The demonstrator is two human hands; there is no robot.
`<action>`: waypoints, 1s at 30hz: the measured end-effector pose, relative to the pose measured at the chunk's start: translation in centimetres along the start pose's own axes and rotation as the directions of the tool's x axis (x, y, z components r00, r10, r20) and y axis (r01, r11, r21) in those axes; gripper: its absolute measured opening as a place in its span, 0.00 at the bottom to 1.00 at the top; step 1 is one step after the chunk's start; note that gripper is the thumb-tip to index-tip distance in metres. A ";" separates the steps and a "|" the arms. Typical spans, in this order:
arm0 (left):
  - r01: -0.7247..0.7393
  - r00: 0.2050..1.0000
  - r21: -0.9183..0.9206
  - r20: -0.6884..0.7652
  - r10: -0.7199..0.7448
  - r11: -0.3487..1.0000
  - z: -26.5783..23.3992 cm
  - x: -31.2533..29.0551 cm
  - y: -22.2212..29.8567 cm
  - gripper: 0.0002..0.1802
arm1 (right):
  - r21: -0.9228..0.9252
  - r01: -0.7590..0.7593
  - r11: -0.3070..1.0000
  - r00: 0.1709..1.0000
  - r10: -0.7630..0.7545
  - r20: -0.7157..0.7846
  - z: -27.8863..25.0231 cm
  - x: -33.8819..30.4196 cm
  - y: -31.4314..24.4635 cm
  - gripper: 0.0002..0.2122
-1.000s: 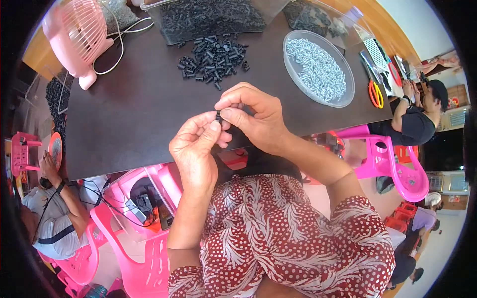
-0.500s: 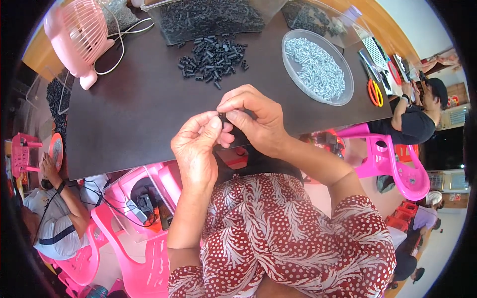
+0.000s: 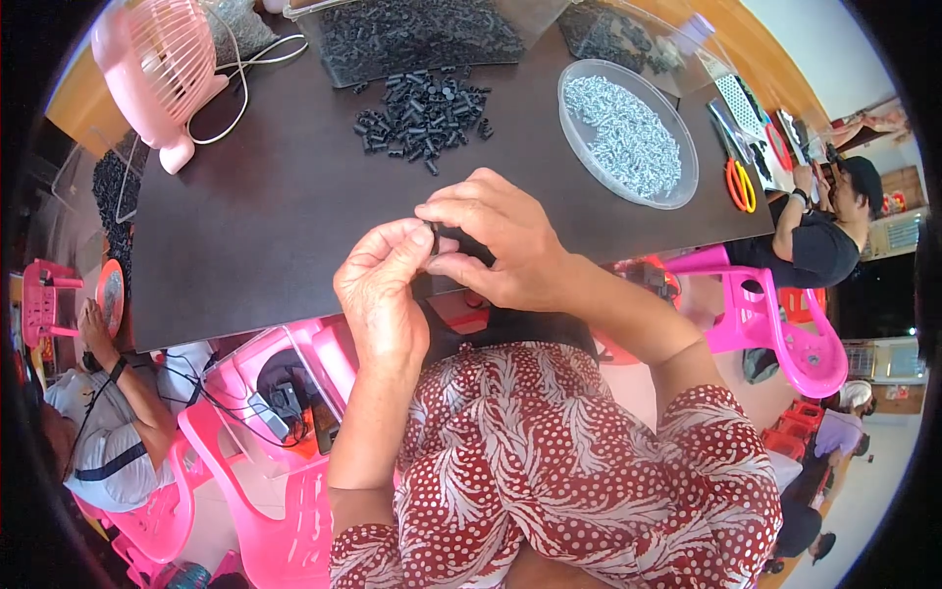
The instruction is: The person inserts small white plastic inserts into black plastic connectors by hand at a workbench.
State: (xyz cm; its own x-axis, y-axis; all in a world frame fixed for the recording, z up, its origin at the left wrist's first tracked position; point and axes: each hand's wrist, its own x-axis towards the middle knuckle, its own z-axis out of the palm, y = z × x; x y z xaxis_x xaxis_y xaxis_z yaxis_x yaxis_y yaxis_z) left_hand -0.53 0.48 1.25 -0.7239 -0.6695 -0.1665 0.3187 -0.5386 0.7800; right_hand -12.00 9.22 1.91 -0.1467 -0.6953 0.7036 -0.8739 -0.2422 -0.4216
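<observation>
Just above the table's near edge, my left hand pinches a small black plastic part between thumb and fingers. My right hand comes over it from the right, its fingertips by the part's top and its thumb lower down, with a gap between them. Whether those fingertips touch the part is hard to see. Beyond my hands lies a loose pile of small black cylindrical parts. To the right, a round clear tray contains many small silvery metal pieces.
A clear bin of black parts stands behind the pile. A pink fan with a white cord is at the left. Scissors with orange and yellow handles lie far right. One person sits left, another right, near pink chairs.
My right thumb and fingers have spread from a pinch on the black part, and the thumb has dropped lower. My left hand keeps its pinch, nearly in place.
</observation>
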 end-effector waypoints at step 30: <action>0.087 0.996 -0.022 0.034 -0.086 0.996 -0.9 -1.0 0.4 0.07 | 0.140 0.067 0.988 0.993 -0.052 -0.105 1.5 -0.4 0.7 0.16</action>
State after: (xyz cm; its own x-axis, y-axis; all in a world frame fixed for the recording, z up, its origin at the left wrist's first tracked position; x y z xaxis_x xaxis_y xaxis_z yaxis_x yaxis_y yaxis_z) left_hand 0.88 0.45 1.22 -0.7688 -0.6031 -0.2126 0.2680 -0.6056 0.7493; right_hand -11.86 8.32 0.42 -0.1490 -0.6066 0.7809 -0.8079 -0.3807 -0.4498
